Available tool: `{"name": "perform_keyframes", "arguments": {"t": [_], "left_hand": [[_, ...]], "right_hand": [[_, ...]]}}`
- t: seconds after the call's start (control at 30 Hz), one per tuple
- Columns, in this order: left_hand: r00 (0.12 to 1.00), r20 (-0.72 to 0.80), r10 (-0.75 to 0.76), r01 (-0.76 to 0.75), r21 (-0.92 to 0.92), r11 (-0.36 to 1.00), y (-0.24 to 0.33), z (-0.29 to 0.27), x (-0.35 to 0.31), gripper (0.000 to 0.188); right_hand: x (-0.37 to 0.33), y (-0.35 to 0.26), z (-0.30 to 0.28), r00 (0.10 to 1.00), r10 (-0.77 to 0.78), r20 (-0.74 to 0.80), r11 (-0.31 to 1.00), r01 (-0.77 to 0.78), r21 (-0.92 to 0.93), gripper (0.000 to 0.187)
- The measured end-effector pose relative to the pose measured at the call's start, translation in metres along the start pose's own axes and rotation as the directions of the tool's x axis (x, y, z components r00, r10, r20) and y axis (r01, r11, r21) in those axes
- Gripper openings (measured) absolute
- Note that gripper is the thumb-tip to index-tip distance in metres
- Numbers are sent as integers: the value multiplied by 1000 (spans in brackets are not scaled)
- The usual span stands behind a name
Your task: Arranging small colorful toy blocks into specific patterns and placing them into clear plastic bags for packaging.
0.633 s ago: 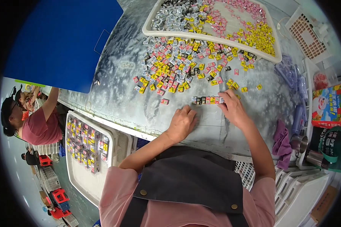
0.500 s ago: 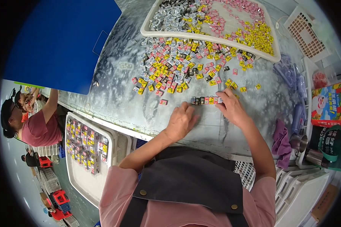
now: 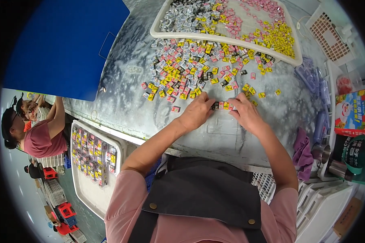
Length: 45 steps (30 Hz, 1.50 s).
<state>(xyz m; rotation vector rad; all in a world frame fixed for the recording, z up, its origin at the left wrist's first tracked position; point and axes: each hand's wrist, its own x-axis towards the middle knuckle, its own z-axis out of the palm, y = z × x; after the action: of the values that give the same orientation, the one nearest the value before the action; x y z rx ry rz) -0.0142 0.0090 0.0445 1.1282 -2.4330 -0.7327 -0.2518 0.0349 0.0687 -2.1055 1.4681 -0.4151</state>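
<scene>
A short straight row of small wrapped blocks (image 3: 223,105), black, yellow, pink and white, lies on the grey tabletop between my hands. My left hand (image 3: 197,113) pinches its left end, fingers curled and covering the last pieces. At the other end, the fingertips and thumb of my right hand (image 3: 247,114) close on the row. Just beyond my hands spreads a loose heap of the same blocks (image 3: 178,71). One pink-and-white block (image 3: 175,109) lies alone to the left of my left hand.
A white tray (image 3: 227,40) of colour-sorted blocks stands at the far side. Lower left, another white tray (image 3: 87,196) holds packed rows. A blue panel (image 3: 65,44) rises at the left, near a co-worker (image 3: 44,137). Purple cloth (image 3: 302,152) and a red box (image 3: 353,113) are at right.
My left hand has moved right and away from me, closing on the row's left end, which it now covers. My right hand has shifted slightly left along the row.
</scene>
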Motion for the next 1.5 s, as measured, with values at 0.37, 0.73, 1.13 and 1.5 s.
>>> {"name": "perform_keyframes", "arguments": {"t": [0.37,0.73,1.13,1.5], "left_hand": [[997,-15,80,-80,-9,997,-1,1,2,33],[997,-27,74,-75,-66,995,21,-25,-1,35],[992,17,122,-121,-46,992,50,14,-52,37],[997,0,75,-74,-179,981,57,0,-65,35]], "right_hand": [[8,-9,12,999,23,29,991,-19,-131,31],[0,-19,-12,995,-68,-70,997,66,-40,25],[-66,-29,14,998,-53,-37,998,52,-22,24],[-85,-26,18,992,24,-121,996,-14,87,29]]}}
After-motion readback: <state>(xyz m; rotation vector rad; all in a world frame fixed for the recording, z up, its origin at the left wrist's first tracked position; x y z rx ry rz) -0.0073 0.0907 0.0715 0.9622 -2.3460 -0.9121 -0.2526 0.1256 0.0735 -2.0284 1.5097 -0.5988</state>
